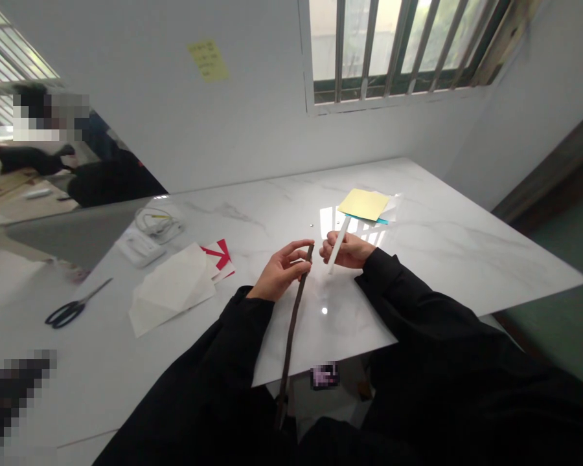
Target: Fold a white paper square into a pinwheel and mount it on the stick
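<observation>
My left hand [282, 272] is closed around the upper end of a long thin dark stick [291, 330], which runs down past the near edge of the white marble table [442, 252] toward my lap. Beside it, my right hand [346, 250] is closed on a slim white stick [339, 243] that tilts up and away from me. The two hands sit close together over the table's middle, and both arms wear black sleeves.
A yellow sheet [364, 204] over a blue one lies beyond my hands. To the left lie white paper [172, 288], red paper [219, 254], a white box with coiled cable [148, 236] and black scissors [72, 309]. Another person [53, 149] sits far left. A barred window is ahead.
</observation>
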Tool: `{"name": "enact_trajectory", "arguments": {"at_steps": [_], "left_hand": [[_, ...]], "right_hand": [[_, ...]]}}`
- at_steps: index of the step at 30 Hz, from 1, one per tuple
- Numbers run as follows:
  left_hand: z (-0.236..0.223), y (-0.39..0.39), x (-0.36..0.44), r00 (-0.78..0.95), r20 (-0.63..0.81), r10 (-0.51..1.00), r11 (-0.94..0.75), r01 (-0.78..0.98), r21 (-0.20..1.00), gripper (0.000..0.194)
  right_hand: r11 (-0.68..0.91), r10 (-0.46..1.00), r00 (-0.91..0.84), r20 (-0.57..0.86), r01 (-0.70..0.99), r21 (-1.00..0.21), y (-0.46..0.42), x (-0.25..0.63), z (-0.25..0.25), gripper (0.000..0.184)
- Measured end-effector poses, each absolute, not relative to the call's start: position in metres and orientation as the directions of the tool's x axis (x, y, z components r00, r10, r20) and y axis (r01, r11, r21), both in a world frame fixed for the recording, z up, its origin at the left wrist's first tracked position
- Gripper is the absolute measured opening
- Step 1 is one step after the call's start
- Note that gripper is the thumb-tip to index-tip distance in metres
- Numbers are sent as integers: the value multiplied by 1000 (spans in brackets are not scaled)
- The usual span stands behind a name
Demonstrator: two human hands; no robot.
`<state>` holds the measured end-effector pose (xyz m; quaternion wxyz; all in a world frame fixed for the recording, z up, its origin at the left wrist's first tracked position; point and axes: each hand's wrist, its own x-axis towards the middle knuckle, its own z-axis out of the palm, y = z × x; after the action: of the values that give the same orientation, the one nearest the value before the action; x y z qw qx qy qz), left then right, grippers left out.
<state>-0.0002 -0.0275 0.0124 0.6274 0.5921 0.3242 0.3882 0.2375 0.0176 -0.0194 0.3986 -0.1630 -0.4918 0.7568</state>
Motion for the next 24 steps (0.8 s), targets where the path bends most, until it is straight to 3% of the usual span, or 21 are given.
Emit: {"name": "enact_trajectory", "arguments": {"at_steps": [3,13,18,24], "left_hand": [[14,-29,1,494,44,869,9,-105,994,58],[18,-32,4,491,0,871,109,-193,975,68],[24,-36,6,491,3,871,135,-246,960,64],[28,-38,7,493,2,870,101,-183,978,56]], "right_hand": [[-206,776,-609,165,-492,-846,15,233,-15,56],[-129,793,-589,152,-406,-905,13,230,-11,45],[-56,764,-598,241,-434,-899,13,225,-11,39],[10,782,-566,263,-410,-912,12,223,-9,33]]}}
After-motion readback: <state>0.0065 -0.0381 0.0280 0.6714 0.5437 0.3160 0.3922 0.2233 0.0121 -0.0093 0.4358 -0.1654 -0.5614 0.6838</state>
